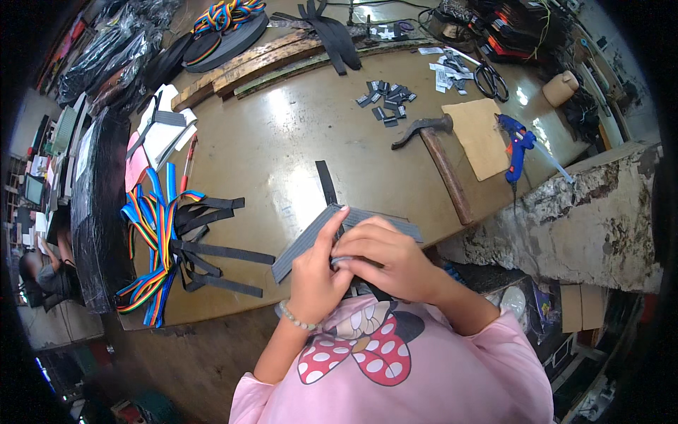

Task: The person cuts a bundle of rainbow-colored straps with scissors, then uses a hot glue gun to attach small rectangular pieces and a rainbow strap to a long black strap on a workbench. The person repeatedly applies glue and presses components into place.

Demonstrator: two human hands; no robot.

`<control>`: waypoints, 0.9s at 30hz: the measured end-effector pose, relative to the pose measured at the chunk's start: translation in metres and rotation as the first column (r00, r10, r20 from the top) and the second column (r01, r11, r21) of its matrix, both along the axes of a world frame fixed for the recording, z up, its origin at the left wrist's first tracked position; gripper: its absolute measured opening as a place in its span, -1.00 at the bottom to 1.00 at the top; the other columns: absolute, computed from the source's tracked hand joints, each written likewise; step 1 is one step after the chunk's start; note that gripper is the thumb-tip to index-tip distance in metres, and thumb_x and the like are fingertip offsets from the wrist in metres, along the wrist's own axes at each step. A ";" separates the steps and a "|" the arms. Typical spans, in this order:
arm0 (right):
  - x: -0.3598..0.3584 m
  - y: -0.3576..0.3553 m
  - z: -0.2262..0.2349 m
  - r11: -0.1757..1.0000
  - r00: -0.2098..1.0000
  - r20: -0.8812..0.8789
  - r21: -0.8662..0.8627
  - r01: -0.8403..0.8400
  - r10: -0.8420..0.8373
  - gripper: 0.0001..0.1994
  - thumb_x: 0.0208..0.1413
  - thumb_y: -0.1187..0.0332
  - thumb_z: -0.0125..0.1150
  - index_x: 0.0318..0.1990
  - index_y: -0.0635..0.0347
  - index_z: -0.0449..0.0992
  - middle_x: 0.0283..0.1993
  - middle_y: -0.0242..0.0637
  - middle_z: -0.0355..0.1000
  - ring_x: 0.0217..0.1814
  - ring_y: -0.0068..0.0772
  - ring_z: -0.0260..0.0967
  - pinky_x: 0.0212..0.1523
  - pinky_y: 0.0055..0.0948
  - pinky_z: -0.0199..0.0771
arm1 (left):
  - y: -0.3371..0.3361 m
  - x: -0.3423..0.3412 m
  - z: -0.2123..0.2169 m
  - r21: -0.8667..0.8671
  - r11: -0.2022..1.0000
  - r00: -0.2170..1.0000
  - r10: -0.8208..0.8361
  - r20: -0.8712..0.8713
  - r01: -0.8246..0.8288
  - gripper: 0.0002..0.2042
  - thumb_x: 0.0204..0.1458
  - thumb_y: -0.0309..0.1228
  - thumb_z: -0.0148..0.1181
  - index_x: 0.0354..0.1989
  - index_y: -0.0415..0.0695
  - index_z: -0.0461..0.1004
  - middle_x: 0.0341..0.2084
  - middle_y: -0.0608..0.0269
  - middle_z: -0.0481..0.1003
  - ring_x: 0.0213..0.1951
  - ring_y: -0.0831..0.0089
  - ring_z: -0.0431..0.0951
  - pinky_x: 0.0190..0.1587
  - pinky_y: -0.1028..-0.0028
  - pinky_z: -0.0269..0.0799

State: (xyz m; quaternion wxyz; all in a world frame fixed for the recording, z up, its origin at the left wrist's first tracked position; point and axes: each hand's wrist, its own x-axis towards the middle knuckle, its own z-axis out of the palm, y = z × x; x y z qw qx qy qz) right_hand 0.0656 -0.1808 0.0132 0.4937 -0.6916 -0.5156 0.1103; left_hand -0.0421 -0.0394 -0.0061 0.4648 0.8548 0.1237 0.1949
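Observation:
My left hand and my right hand meet at the table's near edge, fingers closed together on a grey webbing strap. One ribbed length of the strap slants down to the left of my left hand; another length runs out to the right behind my right hand. A black strip sticks out beyond the hands, away from me. My left index finger points up along the strap. Exactly what the fingertips pinch is hidden between the hands.
Rainbow and blue straps with black ends lie at left. A hammer, a tan sheet and a blue glue gun are at right. Small dark tabs, scissors and wooden bars lie farther back.

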 end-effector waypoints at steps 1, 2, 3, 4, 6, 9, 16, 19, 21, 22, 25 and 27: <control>-0.004 0.006 -0.003 0.998 0.995 -0.101 -0.067 -0.010 0.004 -0.76 0.02 0.51 0.34 -0.11 0.29 0.58 -0.03 -0.18 0.47 -0.04 -0.28 0.47 -0.02 -0.31 0.47 | 0.003 -0.001 0.002 -0.043 0.998 0.998 -0.056 -0.018 0.055 -0.42 -0.01 -0.57 0.30 0.25 -0.15 0.34 -0.58 0.17 0.40 -0.61 0.41 0.38 -0.48 0.46 0.37; -0.007 0.011 -0.005 0.997 0.952 -0.295 -0.003 0.079 -0.076 -0.80 0.05 0.52 0.32 -0.14 0.31 0.59 -0.06 -0.19 0.47 -0.08 -0.37 0.48 -0.10 -0.39 0.50 | 0.005 -0.004 0.004 -0.015 1.000 0.999 -0.026 -0.020 0.025 -0.46 0.00 -0.56 0.32 0.23 -0.15 0.39 -0.47 0.15 0.48 -0.50 0.49 0.49 -0.44 0.53 0.41; -0.008 0.016 -0.008 0.989 0.859 -0.496 0.001 0.148 -0.128 -0.84 0.08 0.52 0.31 -0.16 0.32 0.59 -0.08 -0.21 0.48 -0.13 -0.45 0.49 -0.17 -0.47 0.52 | 0.008 -0.007 0.004 -0.122 0.992 1.000 -0.026 0.016 0.028 -0.49 0.01 -0.57 0.32 0.20 -0.16 0.42 -0.45 0.17 0.50 -0.45 0.51 0.52 -0.43 0.55 0.42; -0.008 0.016 -0.009 0.977 0.719 -0.675 -0.013 0.214 -0.167 -0.88 0.11 0.53 0.30 -0.19 0.34 0.60 -0.10 -0.23 0.49 -0.17 -0.54 0.50 -0.25 -0.55 0.55 | 0.012 -0.009 0.004 -0.215 0.976 0.999 -0.012 0.049 0.022 -0.53 0.02 -0.57 0.31 0.17 -0.17 0.45 -0.43 0.18 0.52 -0.41 0.54 0.55 -0.42 0.58 0.43; -0.008 0.015 -0.008 0.970 0.668 -0.724 -0.008 0.243 -0.173 -0.89 0.13 0.56 0.29 -0.19 0.35 0.60 -0.20 -0.34 0.46 -0.27 -0.69 0.42 -0.34 -0.68 0.44 | 0.013 -0.016 0.004 -0.447 0.892 0.996 0.084 0.018 -0.067 -0.71 0.11 -0.58 0.26 0.02 -0.26 0.54 -0.34 0.21 0.57 -0.30 0.56 0.60 -0.40 0.66 0.48; -0.012 0.015 -0.008 0.956 0.568 -0.793 -0.058 0.289 -0.220 -0.90 0.11 0.59 0.30 -0.21 0.36 0.60 -0.24 -0.37 0.44 -0.33 -0.73 0.40 -0.40 -0.73 0.40 | 0.011 -0.018 0.000 -0.651 0.743 0.984 0.174 -0.041 -0.158 -0.80 0.14 -0.57 0.23 -0.06 -0.31 0.55 -0.32 0.18 0.59 -0.34 0.58 0.59 -0.41 0.66 0.50; -0.027 0.024 -0.011 0.924 0.891 -0.351 0.144 0.354 -0.287 -0.78 0.03 0.58 0.32 -0.13 0.34 0.60 -0.14 -0.20 0.41 -0.24 -0.55 0.47 -0.38 -0.61 0.53 | 0.001 -0.010 -0.003 -0.671 0.717 0.978 0.200 -0.061 -0.188 -0.80 0.19 -0.51 0.20 -0.07 -0.36 0.55 -0.33 0.13 0.61 -0.37 0.59 0.57 -0.34 0.62 0.51; -0.025 0.020 -0.007 0.950 0.939 -0.237 0.129 0.284 -0.248 -0.77 0.08 0.62 0.23 -0.09 0.36 0.59 -0.08 -0.20 0.35 -0.17 -0.53 0.43 -0.25 -0.62 0.54 | 0.000 -0.008 -0.003 -0.743 0.659 0.980 0.197 0.028 -0.112 -0.78 0.19 -0.50 0.21 -0.05 -0.36 0.55 -0.31 0.14 0.62 -0.37 0.58 0.57 -0.31 0.61 0.50; -0.020 0.015 -0.004 0.969 0.966 -0.168 0.118 0.219 -0.198 -0.77 0.14 0.61 0.16 -0.05 0.40 0.57 -0.04 -0.18 0.34 -0.11 -0.51 0.41 -0.13 -0.62 0.54 | 0.002 -0.008 0.000 -0.757 0.648 0.991 0.133 0.004 -0.084 -0.79 0.19 -0.51 0.21 -0.06 -0.34 0.55 -0.32 0.17 0.62 -0.37 0.57 0.57 -0.29 0.61 0.50; -0.017 0.013 -0.003 0.962 0.924 -0.337 0.135 0.236 -0.179 -0.77 0.13 0.61 0.18 -0.04 0.40 0.57 -0.04 -0.19 0.34 -0.10 -0.52 0.41 -0.12 -0.62 0.54 | 0.004 -0.009 0.002 -0.760 0.645 0.994 0.105 -0.007 -0.073 -0.80 0.19 -0.51 0.21 -0.06 -0.33 0.56 -0.32 0.19 0.62 -0.36 0.57 0.57 -0.28 0.61 0.50; -0.005 0.008 -0.002 0.964 0.720 -0.688 0.123 0.235 -0.088 -0.75 0.10 0.59 0.25 -0.04 0.39 0.58 -0.06 -0.22 0.37 -0.10 -0.55 0.42 -0.14 -0.64 0.54 | 0.006 -0.011 0.009 -0.767 0.637 0.997 0.064 -0.044 -0.075 -0.80 0.18 -0.52 0.21 -0.07 -0.33 0.56 -0.33 0.19 0.62 -0.35 0.56 0.58 -0.29 0.62 0.50; 0.002 0.005 -0.004 0.993 0.655 -0.755 0.054 0.101 -0.026 -0.75 0.07 0.54 0.32 -0.06 0.33 0.60 -0.09 -0.23 0.41 -0.14 -0.58 0.45 -0.19 -0.65 0.56 | 0.007 -0.013 0.013 -0.713 0.696 0.995 0.030 -0.097 -0.090 -0.81 0.18 -0.53 0.20 -0.09 -0.36 0.56 -0.34 0.16 0.61 -0.37 0.54 0.57 -0.28 0.58 0.50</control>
